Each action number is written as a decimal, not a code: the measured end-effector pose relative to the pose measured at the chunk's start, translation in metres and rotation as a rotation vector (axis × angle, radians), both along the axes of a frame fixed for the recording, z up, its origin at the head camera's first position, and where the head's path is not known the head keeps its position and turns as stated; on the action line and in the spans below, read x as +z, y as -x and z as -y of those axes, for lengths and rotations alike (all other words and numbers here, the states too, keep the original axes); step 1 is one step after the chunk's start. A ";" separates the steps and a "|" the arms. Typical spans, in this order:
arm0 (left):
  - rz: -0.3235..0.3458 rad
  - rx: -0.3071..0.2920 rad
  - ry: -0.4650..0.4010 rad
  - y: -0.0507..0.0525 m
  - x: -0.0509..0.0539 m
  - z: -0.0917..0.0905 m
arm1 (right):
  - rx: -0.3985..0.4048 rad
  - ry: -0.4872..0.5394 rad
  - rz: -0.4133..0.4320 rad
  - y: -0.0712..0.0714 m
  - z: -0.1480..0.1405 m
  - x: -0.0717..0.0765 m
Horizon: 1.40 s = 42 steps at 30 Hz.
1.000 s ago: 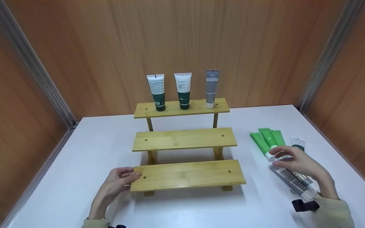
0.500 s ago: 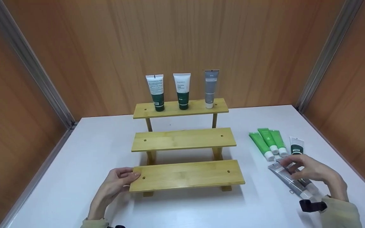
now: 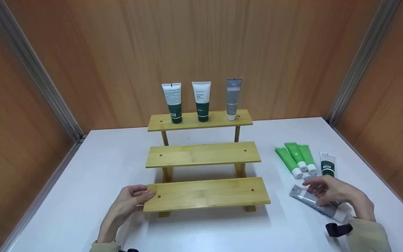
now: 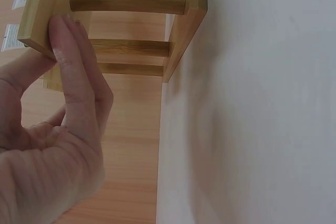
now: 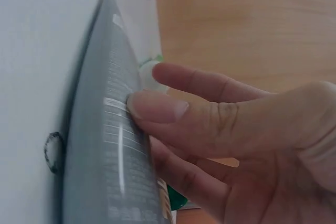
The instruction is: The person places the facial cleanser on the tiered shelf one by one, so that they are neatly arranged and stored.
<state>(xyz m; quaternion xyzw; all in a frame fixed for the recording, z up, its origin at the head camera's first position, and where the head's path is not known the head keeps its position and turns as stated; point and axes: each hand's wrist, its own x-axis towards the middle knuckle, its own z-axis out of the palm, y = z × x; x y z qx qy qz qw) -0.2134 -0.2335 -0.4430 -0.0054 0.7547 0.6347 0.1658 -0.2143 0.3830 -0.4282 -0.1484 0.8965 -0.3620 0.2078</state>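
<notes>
My left hand (image 3: pixel 127 204) pinches the left end of the lowest shelf board of a three-tier bamboo stand (image 3: pixel 206 194). Thumb on top and fingers underneath show in the left wrist view, where the board (image 4: pixel 39 11) is near the hand (image 4: pixel 63 103). At the right, my right hand (image 3: pixel 338 192) holds a grey tube (image 3: pixel 308 199) lying on the table. Seen from the right wrist, the thumb lies on the tube's (image 5: pixel 118 129) printed face, with curled fingers at its far edge. Another tube beneath the hand is mostly hidden.
Several tubes lie by the right hand: green ones with white caps (image 3: pixel 294 157) and a white-and-dark-green one (image 3: pixel 327 164). On the top shelf stand two white-and-green tubes (image 3: pixel 202 101) and a grey tube (image 3: pixel 234 96). Wooden panels (image 3: pixel 201 42) enclose the table.
The right hand has moved from beside the green tubes down to the grey tubes. The nearer grey tube has shifted slightly left. My left hand stays on the board.
</notes>
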 end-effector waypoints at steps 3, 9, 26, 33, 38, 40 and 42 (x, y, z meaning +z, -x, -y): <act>0.003 0.012 0.009 0.000 0.001 -0.001 | -0.029 -0.016 0.020 0.000 0.002 0.000; 0.004 0.034 0.028 -0.001 0.002 -0.001 | -0.031 -0.066 -0.027 0.002 0.010 -0.001; 0.002 0.031 0.034 0.000 0.002 -0.003 | -0.070 -0.139 -0.139 0.003 0.021 -0.006; 0.000 0.020 0.025 0.000 0.003 -0.003 | -0.086 -0.173 -0.065 0.000 0.016 -0.004; -0.002 0.019 0.032 0.000 0.002 -0.002 | -0.106 -0.187 -0.043 0.001 0.020 -0.005; -0.003 0.022 0.036 0.000 0.002 -0.002 | -0.118 -0.192 -0.032 0.001 0.021 -0.005; -0.003 0.022 0.035 0.000 0.002 -0.002 | -0.124 -0.194 -0.025 0.000 0.021 -0.005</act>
